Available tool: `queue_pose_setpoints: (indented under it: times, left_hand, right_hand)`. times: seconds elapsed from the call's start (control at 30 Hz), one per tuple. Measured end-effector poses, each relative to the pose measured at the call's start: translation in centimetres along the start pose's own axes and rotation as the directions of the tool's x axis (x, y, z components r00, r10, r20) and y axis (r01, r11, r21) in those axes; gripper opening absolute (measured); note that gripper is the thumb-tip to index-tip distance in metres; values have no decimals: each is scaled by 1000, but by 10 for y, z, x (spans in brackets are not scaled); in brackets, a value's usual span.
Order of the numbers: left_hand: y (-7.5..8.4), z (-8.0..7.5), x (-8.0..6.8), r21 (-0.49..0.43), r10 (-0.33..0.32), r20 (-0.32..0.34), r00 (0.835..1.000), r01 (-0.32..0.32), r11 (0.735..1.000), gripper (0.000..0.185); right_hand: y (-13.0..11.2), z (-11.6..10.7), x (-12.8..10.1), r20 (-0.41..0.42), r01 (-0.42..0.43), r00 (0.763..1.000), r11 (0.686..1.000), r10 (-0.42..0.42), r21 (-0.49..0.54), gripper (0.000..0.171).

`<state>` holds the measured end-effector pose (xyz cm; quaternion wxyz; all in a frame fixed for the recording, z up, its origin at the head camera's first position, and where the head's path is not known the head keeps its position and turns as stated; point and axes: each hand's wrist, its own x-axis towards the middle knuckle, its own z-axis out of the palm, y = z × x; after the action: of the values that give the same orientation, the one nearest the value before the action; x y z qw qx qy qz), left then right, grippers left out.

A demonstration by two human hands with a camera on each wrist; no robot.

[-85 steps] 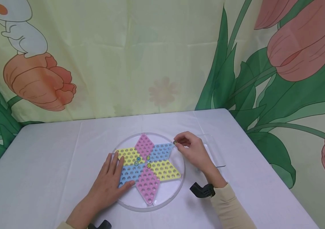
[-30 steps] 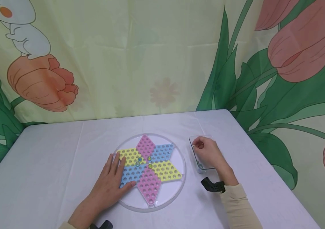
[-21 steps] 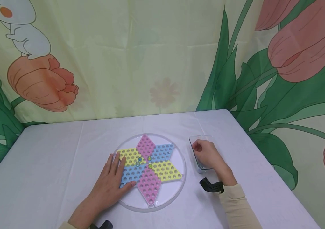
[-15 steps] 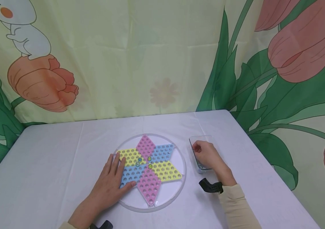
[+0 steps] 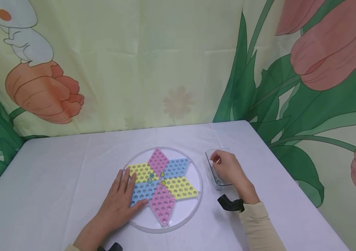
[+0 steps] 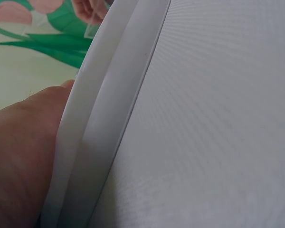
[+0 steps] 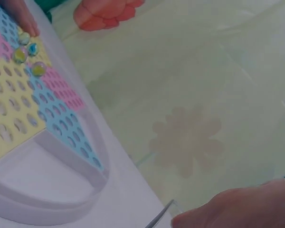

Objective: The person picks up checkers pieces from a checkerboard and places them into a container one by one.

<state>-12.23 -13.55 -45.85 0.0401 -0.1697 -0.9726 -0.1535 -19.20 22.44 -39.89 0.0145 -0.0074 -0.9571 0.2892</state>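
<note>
you face a bench (image 5: 55, 181) covered in a pale lilac-white cloth with faint fold creases. behind it hangs a pale yellow curtain (image 5: 152, 52) printed with big pink and orange tulips, green leaves, a faint flower at the centre and a white cartoon animal at upper left. the light is soft and even.

no readable text, labels, brands, numbers or signs anywhere
</note>
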Motion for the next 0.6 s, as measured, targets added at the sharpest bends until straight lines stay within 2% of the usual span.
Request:
queue_pose_setpoints:
  times: [0.3,0.4,0.6]
  left_hand:
    - [-2,3,0,5,-13,17,1000,13,1000,98]
    - [-2,4,0,7,-12,13,1000,11,1000,98]
    - [-2,4,0,13,-7,2,1000,7,1000,98]
  right_hand:
    - [-15,-4,-3,-102,148,984,988,-144,30,13]
    - [-21,-4,-3,-115,205,973,977,-198,55,13]
    - [-34,0,-2,-119,266,960,958,-253,110,12]
